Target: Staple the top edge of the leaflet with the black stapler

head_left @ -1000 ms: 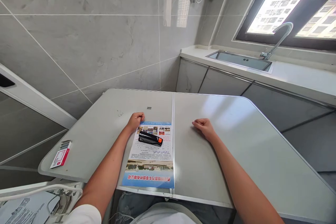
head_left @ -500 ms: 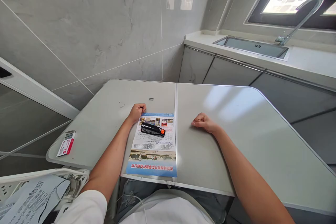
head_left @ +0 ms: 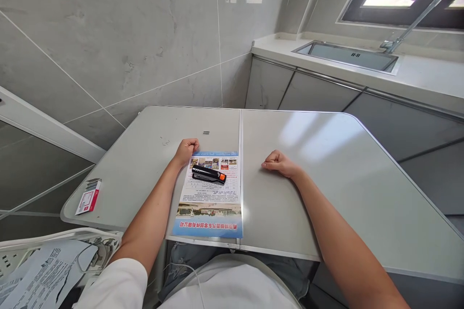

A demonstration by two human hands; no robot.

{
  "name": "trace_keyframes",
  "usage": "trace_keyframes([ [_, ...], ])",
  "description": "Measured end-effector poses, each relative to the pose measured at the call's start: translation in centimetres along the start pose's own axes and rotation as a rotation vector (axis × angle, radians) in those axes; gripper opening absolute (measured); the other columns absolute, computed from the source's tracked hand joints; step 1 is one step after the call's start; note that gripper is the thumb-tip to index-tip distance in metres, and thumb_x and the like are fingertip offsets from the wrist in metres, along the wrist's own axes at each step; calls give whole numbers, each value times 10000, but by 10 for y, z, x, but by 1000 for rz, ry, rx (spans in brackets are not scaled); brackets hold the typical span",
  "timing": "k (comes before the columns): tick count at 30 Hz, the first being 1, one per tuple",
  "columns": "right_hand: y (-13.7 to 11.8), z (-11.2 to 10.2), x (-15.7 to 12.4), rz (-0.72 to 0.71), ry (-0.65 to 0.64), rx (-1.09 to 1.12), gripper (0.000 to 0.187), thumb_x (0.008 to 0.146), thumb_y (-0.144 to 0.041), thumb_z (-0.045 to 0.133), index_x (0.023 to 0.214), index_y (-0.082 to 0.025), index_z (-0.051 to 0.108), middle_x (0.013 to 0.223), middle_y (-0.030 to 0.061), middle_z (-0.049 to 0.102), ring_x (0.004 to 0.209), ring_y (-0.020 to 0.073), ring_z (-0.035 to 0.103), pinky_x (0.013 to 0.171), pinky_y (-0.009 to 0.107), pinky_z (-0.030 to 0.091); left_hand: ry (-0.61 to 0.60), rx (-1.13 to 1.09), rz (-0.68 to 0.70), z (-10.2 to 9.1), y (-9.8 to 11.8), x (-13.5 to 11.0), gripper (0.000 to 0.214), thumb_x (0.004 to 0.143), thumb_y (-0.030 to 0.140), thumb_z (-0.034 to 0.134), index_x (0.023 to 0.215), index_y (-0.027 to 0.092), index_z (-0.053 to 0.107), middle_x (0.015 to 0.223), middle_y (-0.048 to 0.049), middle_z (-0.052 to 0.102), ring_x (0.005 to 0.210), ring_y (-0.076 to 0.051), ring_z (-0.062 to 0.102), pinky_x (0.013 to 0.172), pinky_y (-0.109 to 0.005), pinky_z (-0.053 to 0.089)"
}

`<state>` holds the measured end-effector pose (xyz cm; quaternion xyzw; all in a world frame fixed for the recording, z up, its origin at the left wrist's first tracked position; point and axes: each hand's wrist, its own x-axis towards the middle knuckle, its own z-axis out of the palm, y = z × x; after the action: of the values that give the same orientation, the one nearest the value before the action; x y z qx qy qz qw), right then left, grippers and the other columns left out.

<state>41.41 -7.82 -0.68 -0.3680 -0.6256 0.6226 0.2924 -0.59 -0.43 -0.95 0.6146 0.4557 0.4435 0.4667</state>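
Observation:
A printed flyer (head_left: pixel 210 203) with blue borders lies on the grey table (head_left: pixel 326 178) in front of me. A black stapler (head_left: pixel 208 174) with an orange end rests across the flyer's upper part. My left hand (head_left: pixel 186 150) is curled into a fist at the flyer's top left corner, resting on the table. My right hand (head_left: pixel 277 162) is also a loose fist, lying on the bare table to the right of the flyer. Neither hand holds anything that I can see.
A small red and white box of staples (head_left: pixel 87 200) sits at the table's left edge. A short strip of staples (head_left: pixel 206 132) lies beyond my left hand. A sink (head_left: pixel 348 55) with a tap (head_left: pixel 416 14) stands on the counter at back right. Papers (head_left: pixel 39 275) lie low at left.
Only the camera has tilted down a little. Both fists, the flyer and the stapler keep their places.

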Motion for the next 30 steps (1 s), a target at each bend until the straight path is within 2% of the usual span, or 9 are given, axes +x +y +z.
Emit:
trace_keyframes([
  [16, 0, 1, 1, -4, 3, -2, 739, 858, -495, 802, 601, -245, 156, 590, -78, 159, 574, 89, 123, 563, 316, 115, 11, 25, 9, 2, 7, -1, 21, 542, 180, 463, 532, 194, 451, 533, 19, 346, 532, -106, 282, 528, -258, 186],
  [25, -5, 2, 0, -8, -3, 3, 740, 855, -485, 805, 603, -244, 152, 592, -79, 152, 573, 87, 116, 564, 316, 113, -4, 112, 35, 0, 1, 0, 19, 575, 190, 441, 563, 203, 435, 546, 26, 352, 531, -114, 286, 539, -272, 209],
  [30, -6, 4, 0, 10, 4, -15, 731, 859, -484, 802, 609, -247, 156, 605, -81, 148, 573, 86, 111, 563, 314, 110, -11, 206, 83, 2, 5, -2, 58, 614, 166, 432, 571, 206, 430, 562, 19, 378, 564, -135, 332, 577, -295, 245],
])
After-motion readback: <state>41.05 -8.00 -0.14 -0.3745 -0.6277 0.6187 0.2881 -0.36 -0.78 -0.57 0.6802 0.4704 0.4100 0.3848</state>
